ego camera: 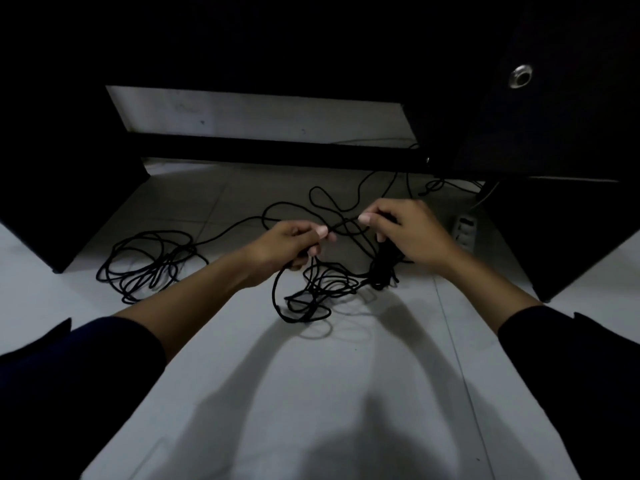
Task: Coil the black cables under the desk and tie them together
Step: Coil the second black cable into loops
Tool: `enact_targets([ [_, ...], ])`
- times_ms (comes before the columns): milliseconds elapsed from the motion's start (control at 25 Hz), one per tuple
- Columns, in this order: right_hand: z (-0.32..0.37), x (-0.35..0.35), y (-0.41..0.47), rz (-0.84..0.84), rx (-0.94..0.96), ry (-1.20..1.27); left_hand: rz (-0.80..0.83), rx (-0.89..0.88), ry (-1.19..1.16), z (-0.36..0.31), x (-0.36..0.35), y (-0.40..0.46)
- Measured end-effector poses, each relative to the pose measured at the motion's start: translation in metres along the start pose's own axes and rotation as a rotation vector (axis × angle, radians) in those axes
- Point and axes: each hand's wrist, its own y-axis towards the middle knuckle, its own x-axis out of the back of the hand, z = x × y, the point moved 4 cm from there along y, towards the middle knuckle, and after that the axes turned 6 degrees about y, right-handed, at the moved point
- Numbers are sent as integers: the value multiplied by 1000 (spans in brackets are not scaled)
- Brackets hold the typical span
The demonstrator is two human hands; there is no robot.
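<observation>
Mid-coil: left hand (298, 242) pinches a black cable (311, 292) strand, right hand (405, 233) grips the wound bundle (382, 268); loose loops on the floor (311, 393). Best feed slack evenly, keeping turns tight.

Pale tiled floor (311, 393); dark desk (311, 39) overhead; dim light.

I've got 2 hands out, my left hand (294, 242) and right hand (403, 233), w/ 2 dark sleeves (86, 358) showing. On the floor I count 2 loose heaps of black cable (149, 265), 1 tight bundle (382, 268), 1 white power strip (464, 230). Also 1 metal grommet (520, 76) in the desk panel; separate cable count — can't tell.
</observation>
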Motion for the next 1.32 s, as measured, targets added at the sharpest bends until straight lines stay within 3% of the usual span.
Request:
enact_targets([
  [200, -1, 4, 4, -14, -18, 103, -25, 17, -28, -14, 7, 3],
  [320, -15, -4, 2, 101, -98, 141, 20, 105, 45, 10, 11, 3],
  [400, -31, -19, -8, 252, -162, 94, 11, 174, 236, 44, 15, 1],
  [480, -47, -37, -21, 348, -219, 49, -14, 150, 579, 81, 20, -1],
  [600, -62, -53, -29, 404, -246, -21, 117, 76, 1055, 130, 9, -7],
  [760, -70, -59, -29, 398, -278, -21, 209, 59, 1288, 167, -15, -16],
  [960, -75, -70, -31, 421, -291, -6, 265, -51, 1627, 162, -24, -11],
  [1040, -77, -76, -36, 462, -296, -12, 244, -46, 1502, 151, -18, -6],
  [1160, -75, -84, -41, 507, -280, -58, 94, -24, 1019, 127, -7, 2],
  [1320, -78, -93, -40, 544, -255, -138, -65, 161, 279, 86, -12, 10],
])
